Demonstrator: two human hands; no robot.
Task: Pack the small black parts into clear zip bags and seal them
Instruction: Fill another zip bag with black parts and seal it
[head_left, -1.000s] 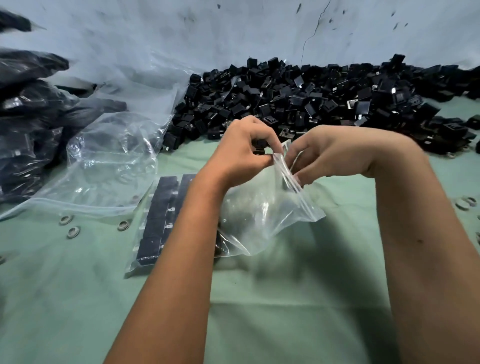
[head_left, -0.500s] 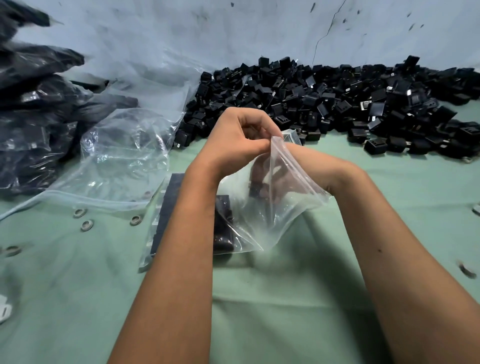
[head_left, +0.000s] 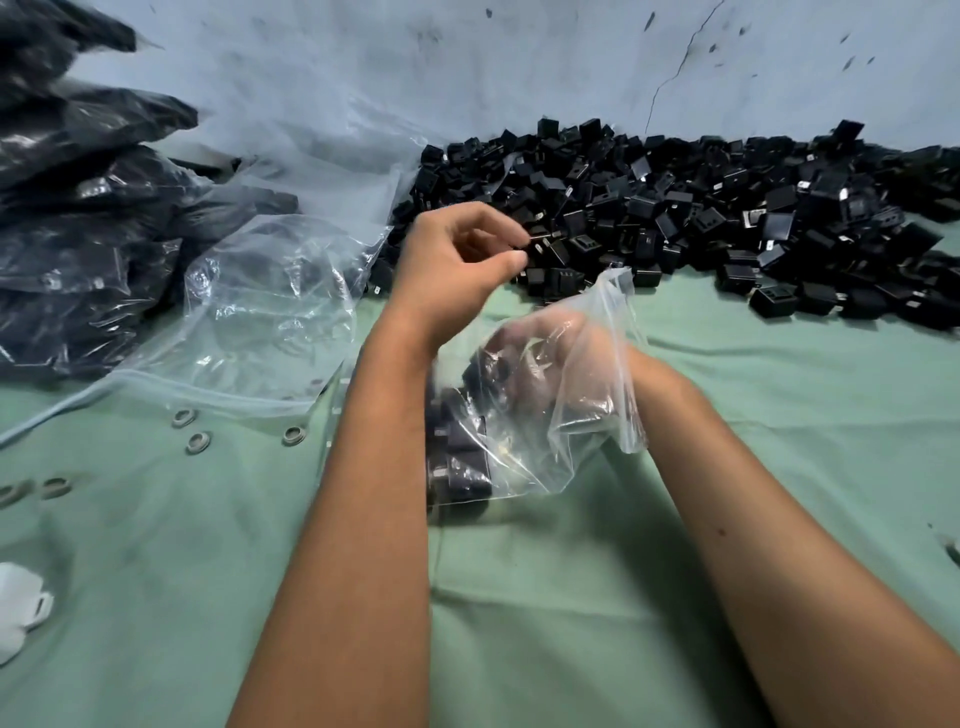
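**Right hand inside the zip bag, left hand lifted above it**

While both forearms reach out over the green cloth (head_left: 519, 597) covering the table, the clear zip bag (head_left: 587, 415) lies in the middle of it, its mouth raised toward the far right. The right hand (head_left: 540, 358) is pushed into that bag, seen blurred through the plastic; whether its fingers grip anything I cannot tell. Packed black parts (head_left: 460, 457) sit in rows at the near-left end of the bag, partly hidden by the left forearm. Just beyond the bag, the left hand (head_left: 457, 265) hovers free of the plastic, fingers curled with thumb and forefinger tips drawn together, holding nothing visible. Left of the bag, small grey rings (head_left: 197, 441) dot the cloth near a stack of empty clear bags (head_left: 260, 312), and filled bags (head_left: 78, 234) are heaped farther left. Beyond the bag, a loose pile of black parts (head_left: 701, 218) runs along the pale wall (head_left: 467, 62).
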